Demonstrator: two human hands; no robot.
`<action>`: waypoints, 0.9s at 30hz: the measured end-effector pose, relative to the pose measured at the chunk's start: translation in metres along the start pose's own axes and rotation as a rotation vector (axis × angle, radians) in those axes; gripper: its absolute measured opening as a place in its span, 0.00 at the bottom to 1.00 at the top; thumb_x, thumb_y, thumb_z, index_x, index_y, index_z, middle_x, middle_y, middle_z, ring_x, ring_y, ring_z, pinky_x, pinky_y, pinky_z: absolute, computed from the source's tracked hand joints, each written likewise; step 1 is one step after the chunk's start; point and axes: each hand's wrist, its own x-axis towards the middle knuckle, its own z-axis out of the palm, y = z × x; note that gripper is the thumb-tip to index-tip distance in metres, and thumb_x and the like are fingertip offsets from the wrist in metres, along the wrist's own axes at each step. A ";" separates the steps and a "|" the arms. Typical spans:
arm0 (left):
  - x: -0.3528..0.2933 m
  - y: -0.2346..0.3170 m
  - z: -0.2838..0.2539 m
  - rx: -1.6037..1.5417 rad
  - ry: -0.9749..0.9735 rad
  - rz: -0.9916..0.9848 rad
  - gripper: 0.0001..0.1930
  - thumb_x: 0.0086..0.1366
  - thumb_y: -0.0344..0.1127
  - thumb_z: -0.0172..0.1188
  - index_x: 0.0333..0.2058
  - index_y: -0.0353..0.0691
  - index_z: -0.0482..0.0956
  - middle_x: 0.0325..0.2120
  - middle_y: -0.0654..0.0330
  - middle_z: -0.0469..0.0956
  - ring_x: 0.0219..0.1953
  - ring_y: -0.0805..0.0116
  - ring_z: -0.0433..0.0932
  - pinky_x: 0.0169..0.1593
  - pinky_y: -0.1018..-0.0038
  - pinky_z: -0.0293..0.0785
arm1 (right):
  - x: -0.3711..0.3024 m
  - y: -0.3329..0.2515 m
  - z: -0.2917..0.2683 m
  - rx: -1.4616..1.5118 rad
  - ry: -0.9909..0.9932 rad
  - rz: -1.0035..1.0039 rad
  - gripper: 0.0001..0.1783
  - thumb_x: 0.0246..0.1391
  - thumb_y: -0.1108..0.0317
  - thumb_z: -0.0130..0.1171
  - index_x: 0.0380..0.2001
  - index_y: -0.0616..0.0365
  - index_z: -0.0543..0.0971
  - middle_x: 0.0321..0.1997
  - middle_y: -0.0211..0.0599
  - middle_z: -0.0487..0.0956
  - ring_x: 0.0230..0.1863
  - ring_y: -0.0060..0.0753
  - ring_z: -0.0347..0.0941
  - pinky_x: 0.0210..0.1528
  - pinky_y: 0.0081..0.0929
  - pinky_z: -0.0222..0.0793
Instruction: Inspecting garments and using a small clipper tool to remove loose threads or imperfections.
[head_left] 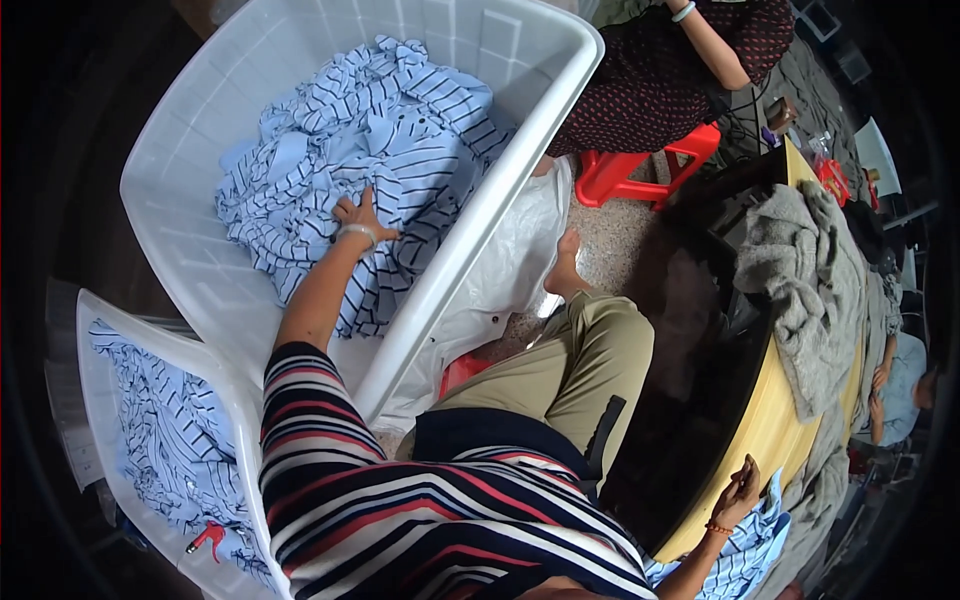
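My left hand (362, 220) reaches into the large white plastic bin (520, 180) ahead on the left. Its fingers are spread and rest on a heap of light-blue cloth with dark stripes (330, 150); no clear grip on the fabric shows. A pale bangle circles that wrist. At the lower right, my right hand (738, 497) is closed over the edge of a wooden table (765, 430). A small dark tool (746, 468) sticks out from its fingers, its kind too small to make out. Below that hand lies more blue striped cloth (755, 545).
A second white bin (100, 375) at left holds similar striped cloth and a red-handled tool (208, 540). Grey knitted cloth (795, 270) drapes over the table. A person in a dark patterned garment (640, 80) sits beside a red stool (650, 170). Another person (905, 390) is at far right.
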 end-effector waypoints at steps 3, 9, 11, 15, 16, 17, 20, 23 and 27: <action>0.012 -0.002 -0.020 -0.063 -0.129 0.002 0.57 0.38 0.57 0.77 0.66 0.54 0.54 0.65 0.42 0.49 0.65 0.35 0.51 0.59 0.37 0.60 | -0.001 -0.007 0.001 0.022 -0.014 -0.007 0.13 0.66 0.68 0.50 0.47 0.64 0.79 0.20 0.29 0.69 0.23 0.20 0.63 0.27 0.20 0.62; 0.047 -0.041 -0.013 0.068 0.146 0.292 0.16 0.48 0.46 0.68 0.32 0.43 0.84 0.33 0.46 0.81 0.39 0.48 0.80 0.48 0.63 0.76 | -0.004 -0.021 0.035 0.220 -0.030 -0.040 0.12 0.64 0.72 0.51 0.45 0.67 0.79 0.24 0.25 0.70 0.27 0.16 0.63 0.31 0.15 0.62; 0.021 -0.035 -0.027 -0.182 0.083 0.406 0.13 0.47 0.44 0.65 0.24 0.38 0.81 0.26 0.48 0.80 0.31 0.52 0.79 0.37 0.62 0.75 | -0.004 -0.029 0.044 0.226 -0.028 -0.036 0.11 0.63 0.74 0.51 0.44 0.66 0.79 0.27 0.25 0.72 0.29 0.15 0.65 0.32 0.14 0.63; -0.070 0.054 -0.097 -0.790 0.044 0.566 0.15 0.50 0.38 0.65 0.16 0.38 0.69 0.13 0.70 0.62 0.20 0.79 0.59 0.23 0.71 0.57 | -0.001 -0.043 0.057 0.314 -0.060 -0.110 0.12 0.63 0.77 0.49 0.45 0.65 0.79 0.26 0.25 0.71 0.27 0.15 0.63 0.31 0.12 0.62; -0.096 0.073 -0.118 -0.917 -0.028 0.584 0.14 0.51 0.36 0.65 0.16 0.40 0.69 0.14 0.73 0.62 0.21 0.81 0.58 0.22 0.73 0.56 | 0.001 -0.045 0.059 0.353 -0.104 -0.054 0.12 0.63 0.77 0.49 0.45 0.65 0.79 0.25 0.25 0.70 0.26 0.14 0.63 0.30 0.13 0.62; -0.117 0.085 -0.135 -1.014 -0.039 0.658 0.12 0.52 0.35 0.64 0.16 0.40 0.70 0.14 0.73 0.63 0.21 0.82 0.59 0.22 0.75 0.56 | 0.003 -0.046 0.059 0.389 -0.151 0.000 0.11 0.63 0.77 0.50 0.45 0.65 0.79 0.25 0.25 0.70 0.25 0.14 0.62 0.30 0.13 0.61; -0.203 0.123 -0.197 -1.327 -0.108 0.947 0.10 0.53 0.31 0.64 0.18 0.39 0.73 0.15 0.74 0.65 0.21 0.84 0.61 0.22 0.78 0.56 | 0.010 -0.053 0.064 0.491 -0.151 -0.044 0.11 0.64 0.75 0.50 0.45 0.64 0.80 0.24 0.25 0.70 0.24 0.14 0.63 0.29 0.13 0.62; -0.282 0.156 -0.217 -1.067 -0.069 1.329 0.21 0.55 0.31 0.71 0.15 0.43 0.64 0.17 0.72 0.67 0.21 0.85 0.62 0.23 0.80 0.57 | 0.016 -0.063 0.069 0.542 -0.161 -0.023 0.12 0.66 0.70 0.51 0.45 0.64 0.80 0.23 0.24 0.70 0.24 0.14 0.63 0.29 0.13 0.62; -0.339 0.202 -0.166 -1.012 -0.422 1.511 0.23 0.55 0.34 0.72 0.17 0.41 0.61 0.14 0.69 0.61 0.19 0.81 0.59 0.23 0.77 0.56 | 0.027 -0.095 0.076 0.737 -0.305 0.124 0.16 0.66 0.64 0.52 0.45 0.66 0.80 0.26 0.26 0.75 0.22 0.11 0.63 0.25 0.12 0.59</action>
